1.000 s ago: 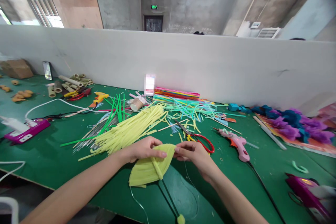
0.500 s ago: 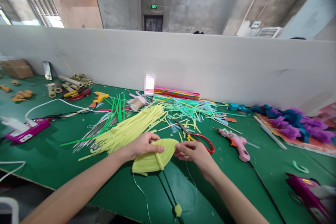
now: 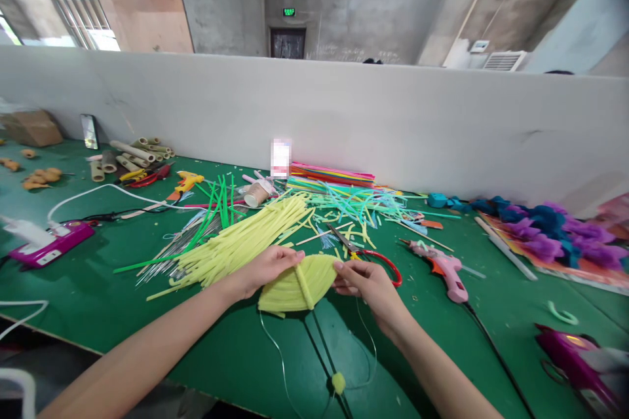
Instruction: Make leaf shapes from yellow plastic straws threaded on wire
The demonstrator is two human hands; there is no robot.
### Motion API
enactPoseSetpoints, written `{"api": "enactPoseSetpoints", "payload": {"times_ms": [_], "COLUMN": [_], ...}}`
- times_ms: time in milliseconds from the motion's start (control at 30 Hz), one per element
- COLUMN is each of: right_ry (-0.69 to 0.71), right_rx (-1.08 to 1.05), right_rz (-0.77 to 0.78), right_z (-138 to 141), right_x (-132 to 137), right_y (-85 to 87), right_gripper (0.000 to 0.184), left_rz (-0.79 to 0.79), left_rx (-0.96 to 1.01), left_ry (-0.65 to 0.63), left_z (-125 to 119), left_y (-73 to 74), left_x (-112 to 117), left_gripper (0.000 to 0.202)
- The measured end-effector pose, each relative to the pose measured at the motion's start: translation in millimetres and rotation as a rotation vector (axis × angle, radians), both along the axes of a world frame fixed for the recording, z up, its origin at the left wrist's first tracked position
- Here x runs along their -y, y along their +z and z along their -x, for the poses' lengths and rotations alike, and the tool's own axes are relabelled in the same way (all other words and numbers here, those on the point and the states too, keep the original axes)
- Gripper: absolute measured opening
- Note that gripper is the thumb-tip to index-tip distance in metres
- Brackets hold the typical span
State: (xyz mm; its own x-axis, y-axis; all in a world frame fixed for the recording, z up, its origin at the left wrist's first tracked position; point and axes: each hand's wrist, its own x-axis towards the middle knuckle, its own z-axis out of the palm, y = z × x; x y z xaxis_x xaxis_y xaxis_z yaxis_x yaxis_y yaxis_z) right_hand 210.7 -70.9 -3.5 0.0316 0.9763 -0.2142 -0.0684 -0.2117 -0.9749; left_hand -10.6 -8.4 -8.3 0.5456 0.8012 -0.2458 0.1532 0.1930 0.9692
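Note:
A leaf-shaped piece made of yellow pipe cleaners (image 3: pixel 299 285) is held just above the green table (image 3: pixel 122 314). My left hand (image 3: pixel 268 268) grips its upper left edge, fingers closed on it. My right hand (image 3: pixel 361 281) pinches its right tip. A dark stem with a small yellow tuft (image 3: pixel 338 382) runs down from the piece toward me, and thin wire loops (image 3: pixel 275 347) hang under it. A pile of loose yellow pipe cleaners (image 3: pixel 240 242) lies just beyond my left hand.
Red-handled scissors (image 3: pixel 373 258) lie behind my right hand. A pink glue gun (image 3: pixel 442 268) sits to the right, a yellow one (image 3: pixel 184 181) at the left back. Green and coloured pipe cleaners, a paper cup (image 3: pixel 255 194), purple and blue fluffy flowers (image 3: pixel 555 229) and a pink power strip (image 3: pixel 49 245) surround them.
Both hands have moved the yellow piece up and slightly right, away from me. It has turned a little, and the tufted stem end has shifted with it.

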Motion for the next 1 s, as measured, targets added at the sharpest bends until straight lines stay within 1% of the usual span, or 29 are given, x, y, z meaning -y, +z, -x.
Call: {"api": "enactPoseSetpoints", "payload": {"times_ms": [133, 200, 300, 400, 467, 533, 733, 867, 1000], "right_ry": [-0.121, -0.206, -0.321, -0.374, -0.371, -0.338, -0.243, -0.227, -0.234], "right_rx": [-0.07, -0.13, -0.202, -0.252, -0.27, -0.266, -0.158, -0.145, -0.181], "right_rz": [-0.044, -0.06, -0.078, -0.09, -0.097, -0.1, -0.115, -0.092, -0.093], "right_z": [-6.6, -9.4, -14.4, -19.8, -21.9, -21.9, -13.2, -9.6, -10.3], "right_x": [-2.4, -4.0, -6.7, -9.2, -10.0, -10.1, -8.1, -7.5, -7.4], "right_y": [1.3, 2.3, 1.8, -1.4, -3.2, -3.7, -1.0, -2.9, -4.1], "right_gripper": [0.036, 0.034, 0.029, 0.023, 0.022, 0.025, 0.037, 0.036, 0.032], "left_rz": [-0.077, -0.069, -0.038, -0.092, -0.135, -0.152, -0.162, -0.171, -0.12], "left_rx": [-0.009, 0.018, 0.069, 0.038, 0.027, 0.048, 0.092, 0.116, 0.185], "left_ry": [0.077, 0.103, 0.101, 0.064, 0.04, 0.032, 0.079, 0.098, 0.131], "left_z": [1.6, 2.0, 2.1, 2.0, 2.1, 2.3, 2.9, 2.9, 3.2], "left_y": [-2.8, -3.2, -2.5, -2.0, -2.8, -4.7, -8.7, -5.6, -0.5], "left_x": [-4.7, -7.1, -9.8, -11.0, -11.6, -12.6, -17.2, -16.3, -13.9], "left_gripper": [0.047, 0.047, 0.047, 0.044, 0.043, 0.042, 0.041, 0.038, 0.036]}}
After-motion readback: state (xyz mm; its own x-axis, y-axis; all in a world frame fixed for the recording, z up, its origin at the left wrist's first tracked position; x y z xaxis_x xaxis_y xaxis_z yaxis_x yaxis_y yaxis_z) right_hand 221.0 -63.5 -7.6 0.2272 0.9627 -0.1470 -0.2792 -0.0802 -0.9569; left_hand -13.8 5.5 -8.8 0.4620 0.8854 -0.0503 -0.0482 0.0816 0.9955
